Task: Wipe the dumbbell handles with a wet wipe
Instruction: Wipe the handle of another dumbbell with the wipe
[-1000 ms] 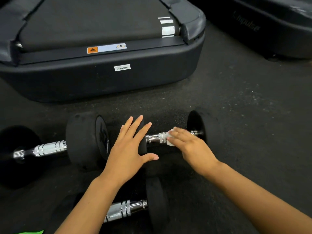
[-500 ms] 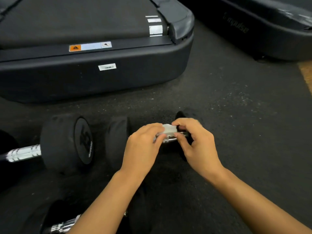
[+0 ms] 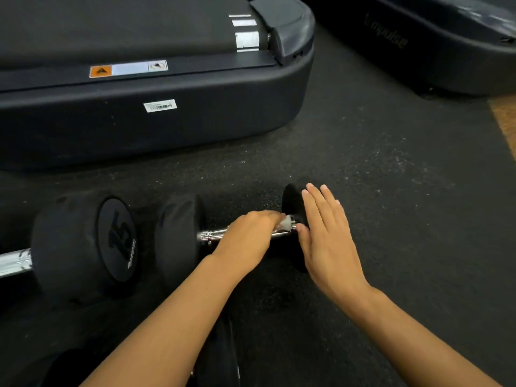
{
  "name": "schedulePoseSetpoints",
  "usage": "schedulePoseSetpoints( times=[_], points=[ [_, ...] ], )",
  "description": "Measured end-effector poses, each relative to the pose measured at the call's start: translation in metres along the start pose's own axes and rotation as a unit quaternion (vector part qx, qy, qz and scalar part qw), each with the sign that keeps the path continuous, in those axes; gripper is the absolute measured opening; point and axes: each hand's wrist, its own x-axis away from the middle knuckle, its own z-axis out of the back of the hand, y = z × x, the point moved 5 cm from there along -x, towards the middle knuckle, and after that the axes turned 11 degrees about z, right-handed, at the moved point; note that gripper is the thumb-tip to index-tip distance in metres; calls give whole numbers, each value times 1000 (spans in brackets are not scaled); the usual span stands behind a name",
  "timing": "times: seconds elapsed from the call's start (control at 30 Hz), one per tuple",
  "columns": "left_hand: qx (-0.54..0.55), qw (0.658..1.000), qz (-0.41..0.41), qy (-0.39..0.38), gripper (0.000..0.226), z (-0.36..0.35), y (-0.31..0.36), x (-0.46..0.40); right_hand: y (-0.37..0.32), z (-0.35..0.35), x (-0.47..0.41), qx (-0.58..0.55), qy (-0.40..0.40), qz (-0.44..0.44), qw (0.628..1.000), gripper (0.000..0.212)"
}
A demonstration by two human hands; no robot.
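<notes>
Right now the wet wipe (image 3: pixel 286 222) sits at the right end of the chrome dumbbell handle (image 3: pixel 208 236), just where the bar meets the right-hand weight head (image 3: pixel 291 201), and your left hand (image 3: pixel 247 238) is curled over the bar with its fingers (image 3: pixel 268 219) pressing the wipe down onto the metal. That hold looks meant to wrap the wipe around the bar so that a slide or twist would clean its whole round. Your right hand (image 3: pixel 328 241) is flat and open, fingers together and pointing away from you, resting against the right head with the thumb close to the wipe; it seems placed to steady the dumbbell and stop it rolling on the floor. Just to the left lies a second dumbbell (image 3: pixel 83 244), its near head marked with a number and its own chrome bar running off the left edge; whether that bar is already wiped you cannot tell from here. A further weight (image 3: pixel 220 356) shows near you, between your forearms. Everything lies on a dark speckled rubber floor (image 3: pixel 377 169), with a treadmill base (image 3: pixel 156 127) on the far side and another machine (image 3: pixel 418 48) at far right.
</notes>
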Motion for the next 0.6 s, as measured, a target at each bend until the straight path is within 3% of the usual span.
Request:
schedulePoseSetpoints(
  times=[0.2,0.27,0.33,0.47,0.53,0.6],
  points=[
    [43,997,-39,56,33,-6,2,10,-2,2,0,18,2,8,1000,50],
    [22,999,21,11,21,-2,2,-6,-2,1,0,18,1,7,1000,50],
    [29,991,102,-82,19,2,0,-27,-1,1,1,20,2,5,1000,50],
    [70,967,156,-190,21,3,-1,-45,0,1,0,9,7,-1,1000,50],
    [69,971,154,-173,20,2,-1,-42,0,0,-1,7,7,0,1000,50],
    [38,988,117,-92,21,3,2,-28,1,0,-2,12,7,4,1000,50]
  ],
)
